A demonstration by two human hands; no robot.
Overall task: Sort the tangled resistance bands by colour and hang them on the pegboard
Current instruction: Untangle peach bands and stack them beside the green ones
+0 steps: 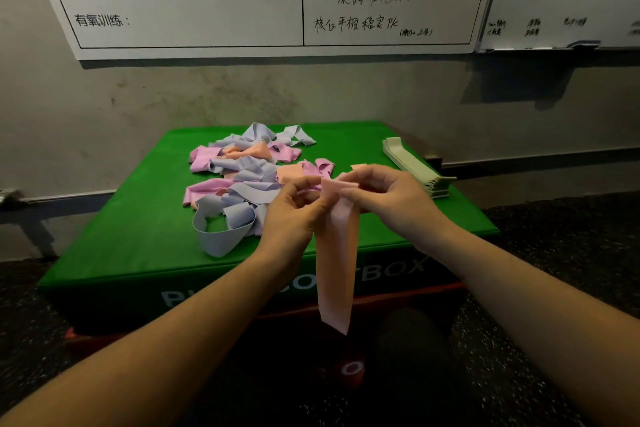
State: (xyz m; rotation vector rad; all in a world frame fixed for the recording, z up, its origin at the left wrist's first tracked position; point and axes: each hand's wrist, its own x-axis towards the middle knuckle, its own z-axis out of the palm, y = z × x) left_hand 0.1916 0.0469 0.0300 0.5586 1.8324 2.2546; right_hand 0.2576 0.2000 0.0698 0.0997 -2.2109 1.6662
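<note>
Peach band (337, 263): dangling closest to you, hanging down in front of the green box (138, 229).
Left hand (294, 215): you're pinching its top edge.
Right hand (388, 198): you're gripping the same top fold.
Tangled pile (239, 177): pink, lilac and peach bands sitting on the box, behind your hands.
Pale stack (415, 166): lying flat near the right edge.

At frame centre, the left hand (294, 215) and right hand (388, 198) pinch a peach band (337, 263) hanging above the green box (121, 236).
</note>
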